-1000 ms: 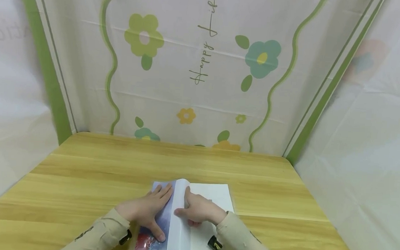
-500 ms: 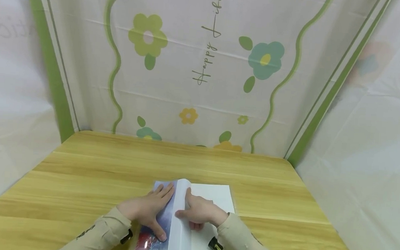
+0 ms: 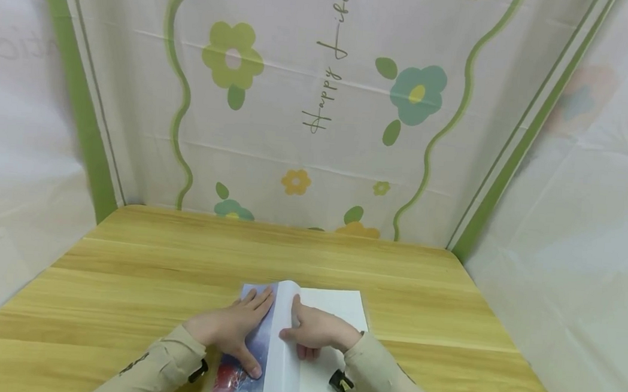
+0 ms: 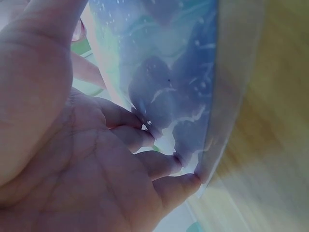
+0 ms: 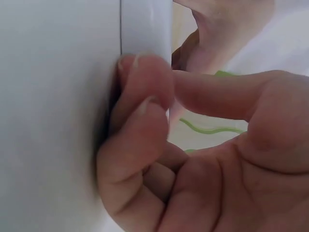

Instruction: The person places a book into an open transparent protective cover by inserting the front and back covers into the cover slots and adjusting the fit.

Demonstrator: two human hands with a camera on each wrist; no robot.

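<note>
An open book (image 3: 334, 305) lies near the table's front edge, a clear plastic margin showing around its pages. Its left page (image 3: 258, 336) carries a blue-purple picture with red at the near corner; a white strip curves up beside the fold, and the right page is white. Across the picture my left hand (image 3: 235, 330) rests flat with fingers and thumb spread. At the fold is my right hand (image 3: 314, 328), its index finger along the white strip and thumb touching it, other fingers curled against the white page (image 5: 53, 121). I cannot tell whether it pinches paper.
The book lies on a wood-grain table (image 3: 180, 260). A white curtain (image 3: 275, 127) with flowers and green stripes hangs behind it, and white sheets (image 3: 570, 235) enclose both sides. Beige sleeves (image 3: 158, 360) with small black wrist devices (image 3: 341, 382) cover both forearms.
My right thumb has slid slightly right on the white strip, and the right wrist has shifted a little right. The left hand stays on the picture. The whole head view has drifted slightly.
</note>
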